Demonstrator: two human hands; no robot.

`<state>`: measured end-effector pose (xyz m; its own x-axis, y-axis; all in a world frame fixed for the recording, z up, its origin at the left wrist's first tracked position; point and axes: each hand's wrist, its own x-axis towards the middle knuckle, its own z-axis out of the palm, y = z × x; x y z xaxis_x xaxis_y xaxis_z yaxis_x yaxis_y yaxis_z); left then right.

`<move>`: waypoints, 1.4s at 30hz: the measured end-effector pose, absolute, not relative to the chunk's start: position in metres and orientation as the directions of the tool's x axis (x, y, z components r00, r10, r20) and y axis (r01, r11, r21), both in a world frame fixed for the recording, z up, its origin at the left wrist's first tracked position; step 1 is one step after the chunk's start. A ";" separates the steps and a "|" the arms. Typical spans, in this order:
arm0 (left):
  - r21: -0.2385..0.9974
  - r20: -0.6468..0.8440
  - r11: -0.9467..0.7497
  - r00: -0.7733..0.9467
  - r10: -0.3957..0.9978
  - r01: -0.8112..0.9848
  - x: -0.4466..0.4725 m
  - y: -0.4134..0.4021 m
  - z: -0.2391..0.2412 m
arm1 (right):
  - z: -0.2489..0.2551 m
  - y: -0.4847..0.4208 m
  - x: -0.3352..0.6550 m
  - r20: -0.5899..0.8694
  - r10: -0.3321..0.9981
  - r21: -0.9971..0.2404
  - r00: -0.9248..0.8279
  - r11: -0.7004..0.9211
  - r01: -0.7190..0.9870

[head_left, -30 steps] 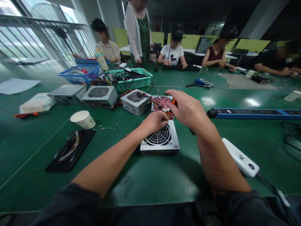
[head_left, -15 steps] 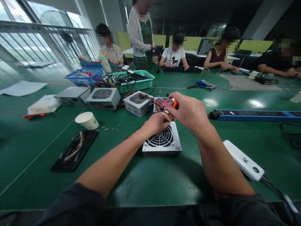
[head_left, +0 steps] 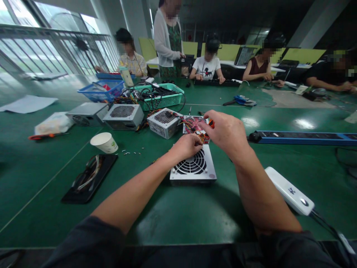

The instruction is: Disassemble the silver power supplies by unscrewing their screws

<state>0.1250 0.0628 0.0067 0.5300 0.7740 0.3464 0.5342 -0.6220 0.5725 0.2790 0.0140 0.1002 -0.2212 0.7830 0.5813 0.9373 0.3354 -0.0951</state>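
Note:
A silver power supply (head_left: 192, 167) with a round fan grille lies on the green table (head_left: 178, 208) in front of me. My left hand (head_left: 186, 146) is closed at its far edge, fingers pinched among coloured wires (head_left: 192, 128). My right hand (head_left: 227, 132) is curled above it, gripping an orange-handled tool (head_left: 210, 123); the tool's tip is hidden. A red fan (head_left: 195, 122) sits just behind the hands.
More power supplies (head_left: 124, 115) (head_left: 164, 122) stand at the left, with green (head_left: 163, 97) and blue (head_left: 103, 89) baskets of cables behind. A paper cup (head_left: 104, 142), black tray (head_left: 89, 178), white box (head_left: 290, 190) and blue power strip (head_left: 301, 137) lie around. Several people sit at the far side.
My right hand has curled in and dropped slightly toward the wires. The left hand stays on the power supply's far edge. The view has shifted a little.

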 end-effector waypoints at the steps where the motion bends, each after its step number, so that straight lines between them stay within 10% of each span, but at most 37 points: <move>1: 0.572 0.345 -0.622 0.532 0.774 0.534 0.125 0.063 0.007 | 0.100 0.014 0.279 0.578 0.783 -0.091 -0.228 0.340 0.936; 7: 0.578 0.352 -0.624 0.529 0.772 0.526 0.125 0.061 0.009 | 0.105 0.008 0.289 0.483 0.766 -0.162 -0.425 0.555 0.816; 14: 0.578 0.346 -0.619 0.527 0.776 0.532 0.125 0.062 0.007 | 0.106 0.009 0.280 0.535 0.817 -0.041 -0.214 0.278 0.960; 20: 0.564 0.344 -0.625 0.534 0.772 0.540 0.124 0.059 0.010 | 0.106 0.007 0.295 0.463 0.769 -0.154 -0.440 0.559 0.815; 27: 0.585 0.327 -0.612 0.535 0.779 0.533 0.125 0.062 0.008 | 0.104 0.012 0.280 0.559 0.816 -0.043 -0.148 0.207 0.977; 33: 0.561 0.360 -0.639 0.540 0.761 0.527 0.124 0.059 0.010 | 0.105 0.006 0.290 0.467 0.795 -0.162 -0.388 0.508 0.846; 42: 0.586 0.344 -0.620 0.533 0.773 0.522 0.125 0.060 0.010 | 0.107 0.005 0.284 0.496 0.840 -0.070 -0.218 0.290 0.955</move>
